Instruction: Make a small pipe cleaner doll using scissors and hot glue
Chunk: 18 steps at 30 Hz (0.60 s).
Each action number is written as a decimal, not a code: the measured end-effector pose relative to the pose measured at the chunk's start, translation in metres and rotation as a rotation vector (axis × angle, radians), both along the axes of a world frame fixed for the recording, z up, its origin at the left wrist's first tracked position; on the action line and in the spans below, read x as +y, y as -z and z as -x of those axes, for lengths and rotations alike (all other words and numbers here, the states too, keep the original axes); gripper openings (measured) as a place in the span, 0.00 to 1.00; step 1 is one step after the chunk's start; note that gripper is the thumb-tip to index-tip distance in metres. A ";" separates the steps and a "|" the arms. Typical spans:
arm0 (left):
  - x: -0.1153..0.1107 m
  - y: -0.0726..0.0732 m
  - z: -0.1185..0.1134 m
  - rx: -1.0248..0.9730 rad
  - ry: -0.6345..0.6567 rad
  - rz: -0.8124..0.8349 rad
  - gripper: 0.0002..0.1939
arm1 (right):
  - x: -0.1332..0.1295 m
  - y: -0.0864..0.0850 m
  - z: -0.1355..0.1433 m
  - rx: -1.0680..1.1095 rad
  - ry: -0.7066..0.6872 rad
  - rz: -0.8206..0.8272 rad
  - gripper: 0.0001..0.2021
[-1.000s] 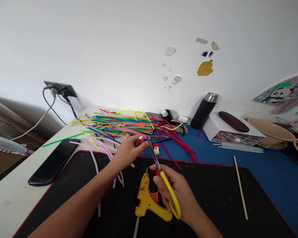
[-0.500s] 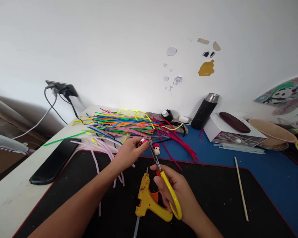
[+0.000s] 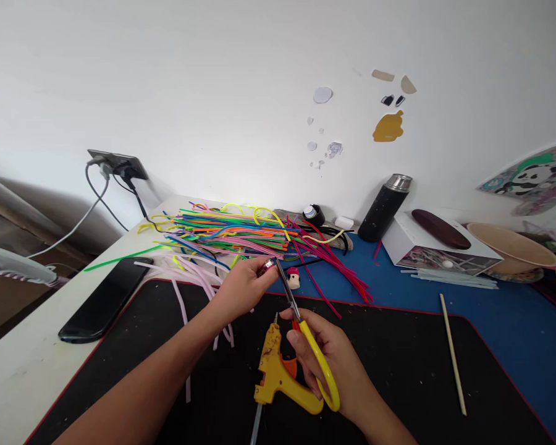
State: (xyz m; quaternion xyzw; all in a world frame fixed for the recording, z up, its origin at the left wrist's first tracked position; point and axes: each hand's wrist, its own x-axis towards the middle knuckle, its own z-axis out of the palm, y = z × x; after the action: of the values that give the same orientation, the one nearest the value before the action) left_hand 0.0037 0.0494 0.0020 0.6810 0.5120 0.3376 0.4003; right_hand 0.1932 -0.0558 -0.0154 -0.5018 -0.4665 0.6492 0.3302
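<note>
My left hand (image 3: pixel 244 285) pinches a small pink and white piece (image 3: pixel 268 264) between thumb and fingertips. My right hand (image 3: pixel 327 352) is closed around yellow-handled scissors (image 3: pixel 322 364), whose metal blades point up and left, their tips right beside the small piece. Just beyond the blades stands a small cream figure with a pink top (image 3: pixel 293 279). A yellow glue gun (image 3: pixel 272 364) with an orange trigger lies on the black mat (image 3: pixel 389 346), left of my right hand, with a clear glue stick in its back end.
Behind my hands lies a pile of coloured pipe cleaners (image 3: pixel 231 228). A phone (image 3: pixel 104 303) is at the left. Toward the right are a black flask (image 3: pixel 383 209), a white box (image 3: pixel 401 241), a bowl (image 3: pixel 509 244) and a thin stick (image 3: pixel 453 352).
The whole view has shifted slightly, so the surroundings sit a little farther right. The small piece in my left hand looks slightly turned; both hands keep their grips.
</note>
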 end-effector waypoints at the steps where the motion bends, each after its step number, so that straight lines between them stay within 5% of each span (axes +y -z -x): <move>1: 0.000 0.000 0.000 -0.001 0.003 0.001 0.20 | 0.000 0.000 0.000 0.002 0.000 0.000 0.42; 18: -0.001 -0.002 0.000 0.025 -0.001 -0.004 0.18 | -0.001 0.000 0.000 0.020 0.000 0.007 0.43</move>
State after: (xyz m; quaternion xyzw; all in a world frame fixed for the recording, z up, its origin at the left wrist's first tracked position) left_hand 0.0034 0.0484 0.0043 0.6857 0.5167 0.3301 0.3923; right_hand 0.1935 -0.0563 -0.0152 -0.4968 -0.4607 0.6557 0.3331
